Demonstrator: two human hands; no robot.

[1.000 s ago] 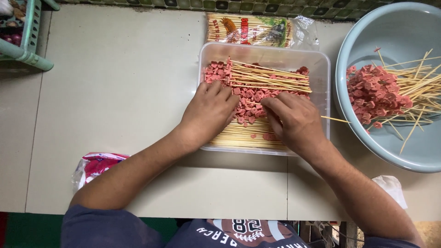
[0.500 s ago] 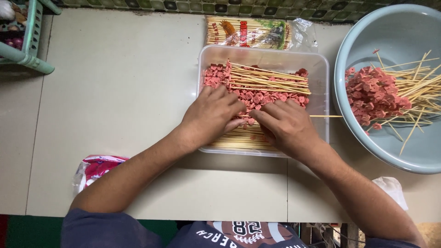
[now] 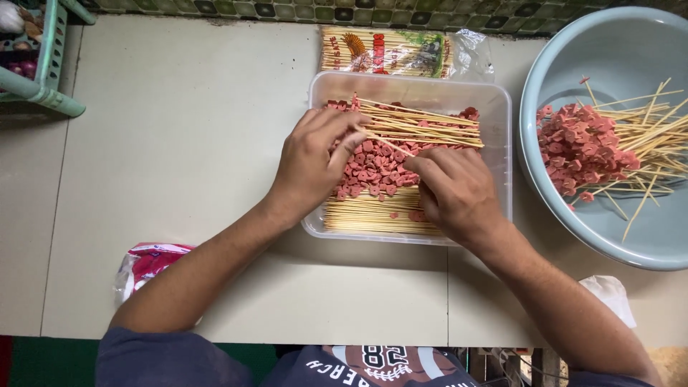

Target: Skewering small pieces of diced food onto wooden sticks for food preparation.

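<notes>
1. Bamboo skewer [image 3: 383, 140], a single thin stick, lies slanted across the middle of the clear plastic tub [image 3: 502, 143], its far end between the fingers of the left hand [image 3: 315, 165] and its near end running toward the right hand [image 3: 455, 193].
2. Left hand: it rests over the tub's left half, fingers curled and pinched on the skewer, the palm facing down over the pink pieces.
3. Right hand: it sits over the tub's lower right part, fingers bent and closed down among the pink sausage slices [image 3: 373, 172]; whether they grip the skewer's end or a slice, I cannot tell.
4. Inside the tub, the small round slices lie heaped in the middle, a row of bare sticks [image 3: 373, 218] lines the near wall, and a bundle of loaded skewers [image 3: 423, 125] lies along the far side.
5. Beyond the tub's far wall, touching it, lies a printed packet of skewers [image 3: 387, 51].
6. Right of the tub stands a pale blue basin [image 3: 616, 236] holding finished skewers [image 3: 580, 147] strung with pink slices, sticks fanning to the right.
7. Left of the tub, near the table's front edge, lies a red and white plastic bag [image 3: 147, 261], under the left forearm.
8. Far left of the tub, a green basket [image 3: 50, 79] shows at the table's corner.
</notes>
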